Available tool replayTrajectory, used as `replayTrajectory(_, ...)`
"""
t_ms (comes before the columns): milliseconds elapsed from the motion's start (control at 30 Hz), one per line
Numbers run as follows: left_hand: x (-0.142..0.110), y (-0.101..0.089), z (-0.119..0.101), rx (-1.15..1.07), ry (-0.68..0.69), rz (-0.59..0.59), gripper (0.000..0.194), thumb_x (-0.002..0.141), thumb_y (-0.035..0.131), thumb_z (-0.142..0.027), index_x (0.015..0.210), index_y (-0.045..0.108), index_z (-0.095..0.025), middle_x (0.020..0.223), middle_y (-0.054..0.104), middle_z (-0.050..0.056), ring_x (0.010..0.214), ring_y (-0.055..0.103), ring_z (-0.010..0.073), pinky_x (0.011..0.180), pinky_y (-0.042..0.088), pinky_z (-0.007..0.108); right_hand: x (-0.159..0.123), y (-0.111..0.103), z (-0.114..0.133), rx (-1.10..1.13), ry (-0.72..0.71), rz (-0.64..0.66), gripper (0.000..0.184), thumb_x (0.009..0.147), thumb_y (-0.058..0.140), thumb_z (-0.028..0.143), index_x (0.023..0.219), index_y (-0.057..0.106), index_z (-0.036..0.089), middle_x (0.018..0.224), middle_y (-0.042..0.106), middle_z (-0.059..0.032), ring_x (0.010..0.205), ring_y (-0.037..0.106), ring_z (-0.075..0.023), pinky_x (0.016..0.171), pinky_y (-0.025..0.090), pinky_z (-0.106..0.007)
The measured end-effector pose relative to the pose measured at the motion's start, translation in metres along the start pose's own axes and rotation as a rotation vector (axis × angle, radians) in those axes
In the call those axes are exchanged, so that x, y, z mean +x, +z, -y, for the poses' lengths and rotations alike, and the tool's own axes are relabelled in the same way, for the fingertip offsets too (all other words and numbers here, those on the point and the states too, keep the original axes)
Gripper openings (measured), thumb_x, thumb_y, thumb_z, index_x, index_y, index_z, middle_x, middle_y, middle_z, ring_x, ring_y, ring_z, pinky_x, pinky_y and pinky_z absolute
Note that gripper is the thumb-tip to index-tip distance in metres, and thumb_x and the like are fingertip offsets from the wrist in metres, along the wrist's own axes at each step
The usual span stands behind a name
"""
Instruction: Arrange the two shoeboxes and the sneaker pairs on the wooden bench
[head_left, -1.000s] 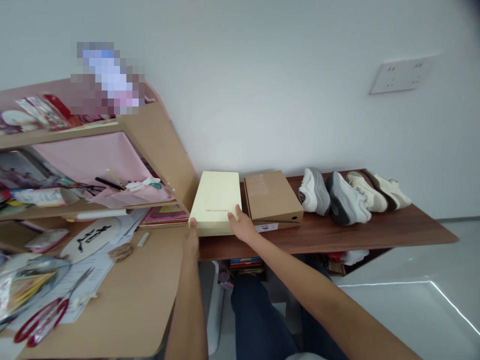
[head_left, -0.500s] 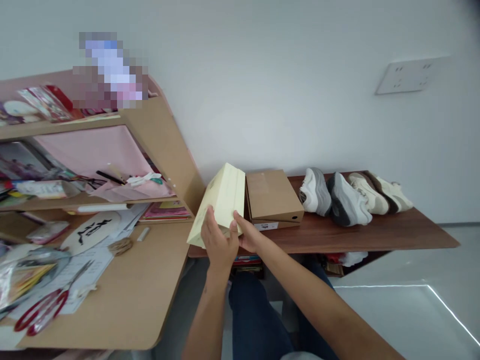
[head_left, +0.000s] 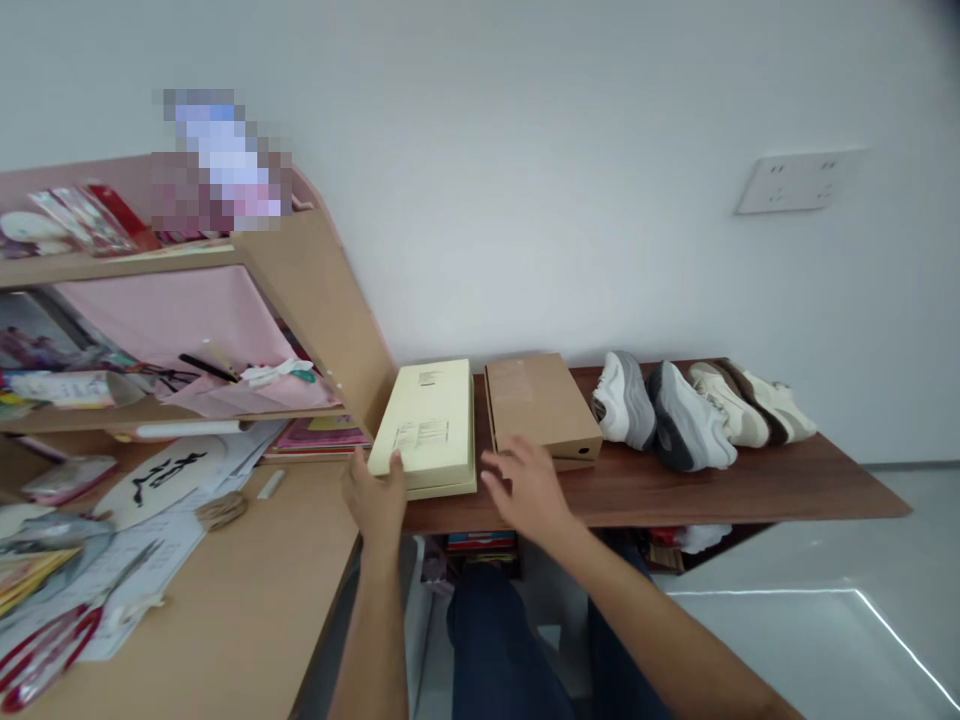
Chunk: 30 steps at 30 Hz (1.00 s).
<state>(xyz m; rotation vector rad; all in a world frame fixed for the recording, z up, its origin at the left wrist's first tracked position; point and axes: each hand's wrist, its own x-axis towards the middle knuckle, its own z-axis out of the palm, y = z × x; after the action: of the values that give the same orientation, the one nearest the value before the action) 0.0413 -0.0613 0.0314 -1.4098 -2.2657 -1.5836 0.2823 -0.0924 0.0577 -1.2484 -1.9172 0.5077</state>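
Observation:
A pale yellow shoebox lies flat on the dark wooden bench, its printed face up. My left hand is at the box's near left corner, thumb and fingers apart, seemingly touching its edge. My right hand is apart from the yellow box, fingers spread, in front of the brown cardboard shoebox and partly covering its front. Nothing is held in the right hand. To the right of the brown box stand grey-and-white sneakers and a pair of beige shoes.
A desk with shelves adjoins the bench on the left. On it lie red-handled scissors, papers, a twine coil and a round fan-like sheet. A wall socket plate is at right. Items sit beneath the bench.
The yellow box has gone from tilted up between both hands to lying flat on the bench. My right hand has let go and moved right; my left hand has shifted left.

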Motion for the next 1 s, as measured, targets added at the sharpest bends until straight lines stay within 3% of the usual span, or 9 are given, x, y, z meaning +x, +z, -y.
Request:
replayTrajectory(100,0.023,-0.002,0.008,-0.070,-0.272,0.181,0.061,0.079,0.062,-0.056,0.124,0.061,-0.015,0.122,0.065,0.019,0.119,0.058,0.0361,0.103,0.042,0.050,0.022,-0.014,-0.026,-0.368,0.074,-0.022,0.069,0.083,0.060,0.056,0.145,0.046,0.027,0.156,0.034,-0.0145,0.145,0.018,-0.0465,0.109,0.008,-0.073)
replayTrajectory(233,0.033,0.009,0.012,-0.196,-0.373,0.250,0.053,0.078,0.062,-0.056,0.116,0.067,-0.019,0.113,0.071,0.013,0.111,0.064,0.0305,0.098,0.048,0.042,0.039,-0.001,-0.048,-0.492,0.148,-0.013,0.075,0.083,0.056,0.064,0.147,0.043,0.027,0.157,0.032,-0.0170,0.143,0.015,-0.0521,0.105,0.006,-0.077)
replayTrajectory(467,0.041,0.028,0.023,-0.346,-0.389,0.273,0.055,0.075,0.066,-0.053,0.117,0.067,-0.019,0.112,0.072,0.012,0.106,0.066,0.0272,0.095,0.050,0.040,0.043,0.009,-0.051,-0.504,0.186,-0.068,0.075,0.084,0.053,0.064,0.147,0.043,0.024,0.156,0.032,-0.0193,0.143,0.013,-0.0530,0.104,0.004,-0.077)
replayTrajectory(833,0.036,0.031,0.020,-0.329,-0.354,0.232,0.056,0.080,0.062,-0.052,0.121,0.064,-0.015,0.116,0.070,0.013,0.109,0.065,0.0262,0.096,0.049,0.038,0.045,0.004,-0.059,-0.547,0.156,-0.093,0.075,0.084,0.050,0.069,0.143,0.048,0.023,0.154,0.036,-0.0189,0.143,0.015,-0.0506,0.105,0.006,-0.077)
replayTrajectory(1000,0.033,0.032,0.017,-0.355,-0.359,0.204,0.051,0.079,0.063,-0.051,0.116,0.065,-0.015,0.115,0.070,0.013,0.109,0.065,0.0266,0.097,0.049,0.038,0.045,0.002,-0.040,-0.488,0.163,-0.147,0.078,0.084,0.046,0.071,0.137,0.051,0.014,0.158,0.024,-0.0215,0.144,0.009,-0.0515,0.106,0.007,-0.077)
